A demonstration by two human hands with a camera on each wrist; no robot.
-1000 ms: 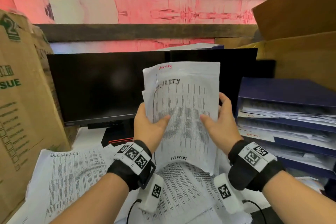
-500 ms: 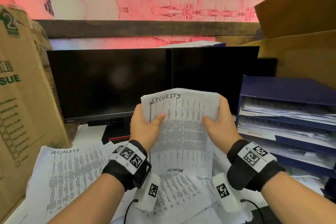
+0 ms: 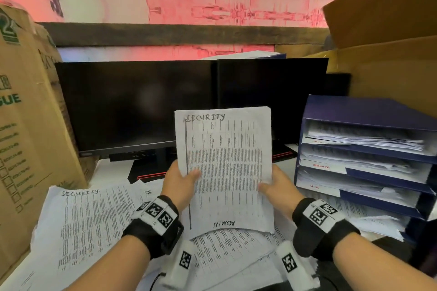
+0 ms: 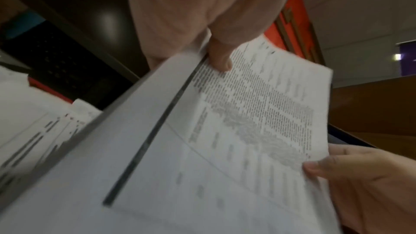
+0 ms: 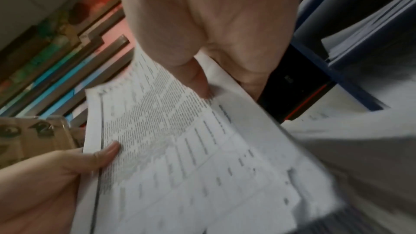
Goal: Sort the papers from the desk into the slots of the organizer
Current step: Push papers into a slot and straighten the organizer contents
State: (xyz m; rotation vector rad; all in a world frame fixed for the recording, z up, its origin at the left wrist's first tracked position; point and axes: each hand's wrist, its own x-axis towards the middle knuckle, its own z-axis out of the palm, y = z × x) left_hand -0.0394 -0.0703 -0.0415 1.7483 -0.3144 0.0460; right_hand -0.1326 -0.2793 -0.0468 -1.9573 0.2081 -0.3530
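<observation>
Both hands pinching SECURITY sheet [image 3: 224, 168] upright above worktop [image 3: 111, 172]: left hand [image 3: 179, 184], right hand [image 3: 279, 189] at side edges. Long axis vertical. Organizer [image 3: 364, 160] off right, right hand nearer. SECURITY slot label unreadable, possibly top.

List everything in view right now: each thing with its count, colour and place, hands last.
held papers: a few sheets at least, white, top one headed SECURITY, upright before the monitors
loose papers: several, white, spread on the desk at left and under the hands
organizer: one, dark blue, right on the desk, stacked slots holding papers; one label reads ADMIN
monitors: two, black, side by side at the back
cardboard boxes: brown, one with green print at left, more at right
wall: pink, with dark wooden beams
wrist bands: two, black with white coded tags
left hand: grips the papers' left edge
right hand: grips their right edge
</observation>
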